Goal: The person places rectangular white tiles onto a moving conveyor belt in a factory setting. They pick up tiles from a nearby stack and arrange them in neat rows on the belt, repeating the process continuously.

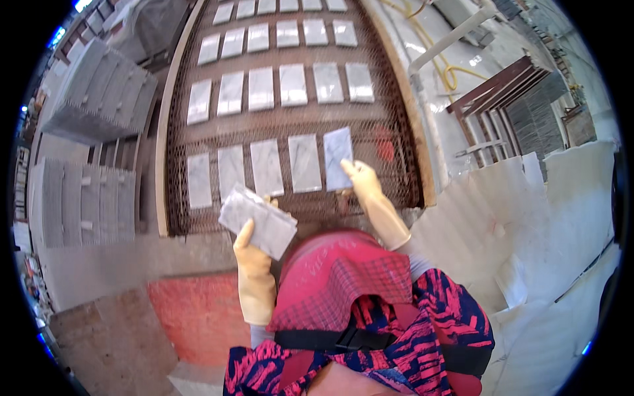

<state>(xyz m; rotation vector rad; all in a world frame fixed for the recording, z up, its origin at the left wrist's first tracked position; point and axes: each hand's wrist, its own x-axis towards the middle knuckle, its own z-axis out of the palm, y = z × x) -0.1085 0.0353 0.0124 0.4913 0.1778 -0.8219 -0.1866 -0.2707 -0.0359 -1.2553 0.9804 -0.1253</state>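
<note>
My left hand (252, 254), in a cream rubber glove, is closed around a small stack of grey-veined marble tiles (257, 223) held in front of my apron. In my right hand (367, 183), gloved alike, is a single bluish-white marble tile (337, 153), pinched at its lower right edge. It is at the right end of the nearest row on the mesh conveyor (264, 125). Whether it rests on the mesh or is held just above, I cannot tell. Beside it lies another tile (304, 163), the row continuing leftward.
Several rows of shiny tiles (292, 84) stretch away along the conveyor, between pale side rails (162, 158). Stacked grey slabs (86, 201) stand at left. A metal rack (495, 125), a yellow hose (451, 76) and white sheeting (528, 231) are at right. A red board (198, 317) lies near my left arm.
</note>
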